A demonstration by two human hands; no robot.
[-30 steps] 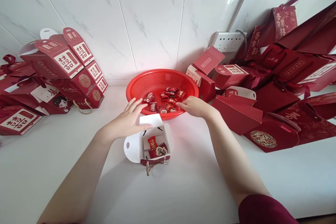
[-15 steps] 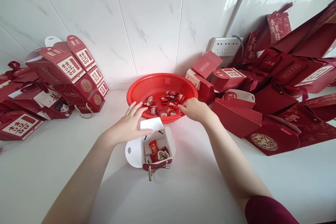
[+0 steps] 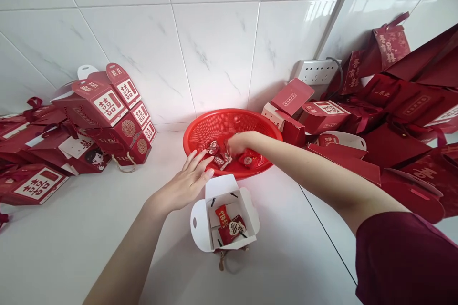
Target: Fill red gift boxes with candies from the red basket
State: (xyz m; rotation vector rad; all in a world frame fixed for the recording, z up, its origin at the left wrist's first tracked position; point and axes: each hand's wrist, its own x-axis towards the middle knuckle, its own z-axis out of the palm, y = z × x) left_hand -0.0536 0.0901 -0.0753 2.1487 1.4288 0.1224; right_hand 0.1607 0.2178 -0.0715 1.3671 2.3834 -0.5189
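A round red mesh basket (image 3: 200, 126) stands against the tiled wall with several wrapped candies (image 3: 248, 158) in it. My right hand (image 3: 240, 144) reaches down into the basket among the candies; its fingertips are hidden. My left hand (image 3: 193, 176) is at the basket's near left rim, fingers spread, holding nothing. Just in front of the basket stands an open box (image 3: 252, 209), white inside, with its flaps folded out and a rope handle (image 3: 222, 261) at the near side. A red candy (image 3: 223, 216) and a dark red packet (image 3: 229, 233) lie inside it.
Stacked red gift boxes (image 3: 107, 105) stand at the left on the white counter (image 3: 171, 267). More red boxes and bags (image 3: 390, 147) crowd the right side. A white power strip (image 3: 317, 72) with a dark cable is by the wall behind them.
My right hand has moved left from the basket's right rim, deeper among the candies. My left hand has come away from the open box's flap. The whole view has shifted slightly.
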